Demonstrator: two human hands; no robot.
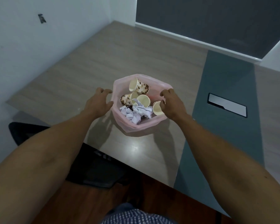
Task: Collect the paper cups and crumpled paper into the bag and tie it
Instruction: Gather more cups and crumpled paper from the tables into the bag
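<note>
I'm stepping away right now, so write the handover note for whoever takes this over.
Left hand: open, beside the left rim of the pink bag, holding nothing; whether it touches the rim is unclear.
Right hand: fingers loosely curled over the right rim, holding nothing that I can see.
The bag stands open on the table. Four paper cups lie inside, crumpled paper in front of them.
Done: collecting, as no cups or paper show on the table.
Left: gather the rim and tie the bag.

Both bare arms reach forward, left hand (98, 101) and right hand (172, 103) loosely spread.
</note>
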